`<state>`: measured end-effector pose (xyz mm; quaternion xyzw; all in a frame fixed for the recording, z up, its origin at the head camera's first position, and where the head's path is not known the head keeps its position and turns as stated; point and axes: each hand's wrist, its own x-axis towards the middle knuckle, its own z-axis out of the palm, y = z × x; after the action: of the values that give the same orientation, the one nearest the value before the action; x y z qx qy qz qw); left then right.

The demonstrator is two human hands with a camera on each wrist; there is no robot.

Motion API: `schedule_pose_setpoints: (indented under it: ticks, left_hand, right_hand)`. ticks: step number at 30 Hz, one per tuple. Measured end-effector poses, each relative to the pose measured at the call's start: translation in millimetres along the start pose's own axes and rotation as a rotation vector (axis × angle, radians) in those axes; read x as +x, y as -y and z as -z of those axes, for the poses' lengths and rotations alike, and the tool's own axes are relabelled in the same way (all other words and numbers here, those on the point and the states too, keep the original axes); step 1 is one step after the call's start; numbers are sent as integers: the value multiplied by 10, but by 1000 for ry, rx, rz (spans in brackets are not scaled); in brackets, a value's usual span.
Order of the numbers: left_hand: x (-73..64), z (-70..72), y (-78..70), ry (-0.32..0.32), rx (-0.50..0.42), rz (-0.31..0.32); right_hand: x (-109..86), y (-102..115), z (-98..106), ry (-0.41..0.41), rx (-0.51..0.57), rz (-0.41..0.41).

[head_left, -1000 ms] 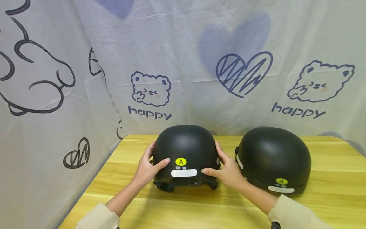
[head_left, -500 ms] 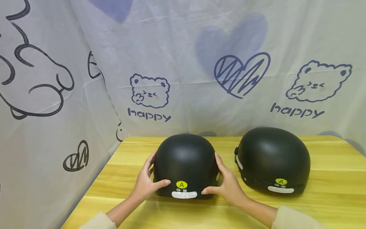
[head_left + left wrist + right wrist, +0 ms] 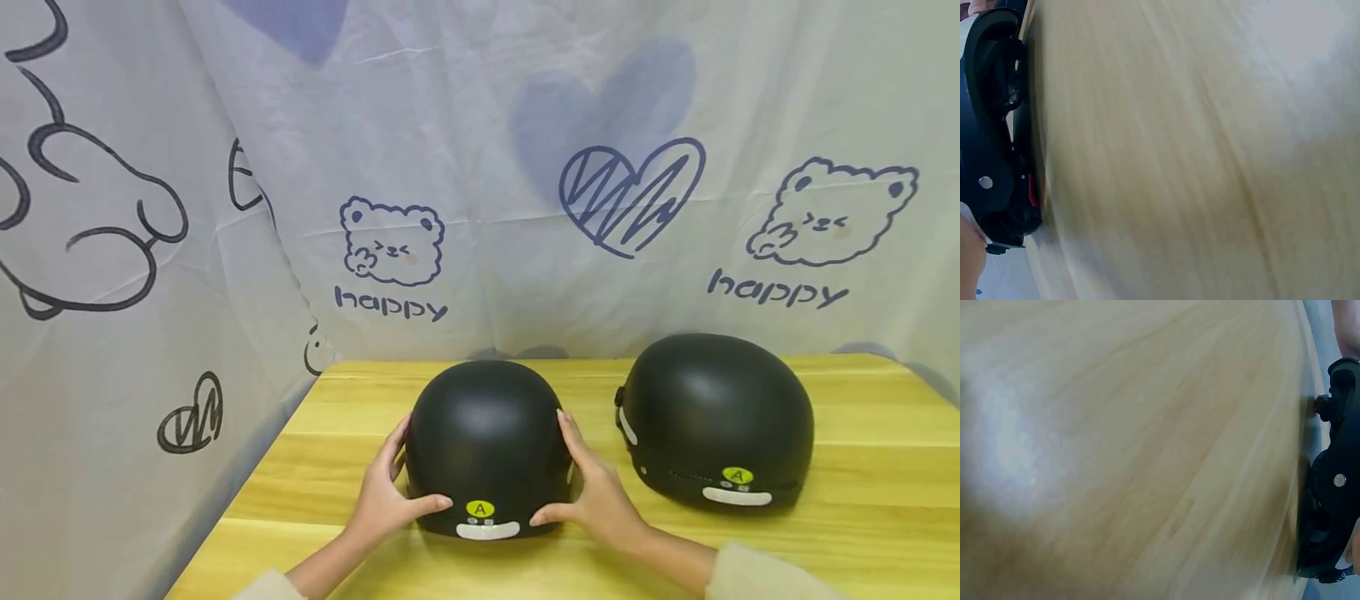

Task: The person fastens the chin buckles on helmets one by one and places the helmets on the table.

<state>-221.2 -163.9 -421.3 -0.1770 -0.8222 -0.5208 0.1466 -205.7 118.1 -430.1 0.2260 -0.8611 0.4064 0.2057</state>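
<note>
A matte black helmet [image 3: 487, 450] with a yellow "A" sticker and a white strip near its lower edge is held between both hands, low at the wooden table. My left hand [image 3: 386, 496] grips its left side, thumb across the back and fingers along the shell. On the opposite side my right hand [image 3: 600, 496] grips it the same way. The left wrist view catches the helmet's lower side [image 3: 985, 150] with dark straps and a red bit beneath. In the right wrist view its side [image 3: 1338, 462] shows a silver rivet. Whether its full rim touches the table is hidden.
A second black helmet [image 3: 720, 417], with matching sticker and strip, rests on the table [image 3: 862, 550] to the right of the held one. A pale printed cloth [image 3: 495, 275] hangs behind the table, and another stretch [image 3: 112, 350] hangs along the left side.
The held helmet has come down and toward me, both hands moving with it. Its straps, visible below the shell earlier, are now out of sight in the head view. The other helmet stays put.
</note>
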Motion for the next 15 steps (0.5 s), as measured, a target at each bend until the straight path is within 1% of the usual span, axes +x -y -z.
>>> schedule_pose_setpoints:
  ticks: [3,8,15]
  left_hand:
    - [-45,-11,32,-2,10,5]
    - [-32,-22,73,9,22,12]
    - [33,-25,140,22,35,20]
  right_hand:
    - [-20,-25,-34,4,-18,12]
    - [10,-51,-47,2,-43,40]
    - [64,-70,-58,24,-41,21]
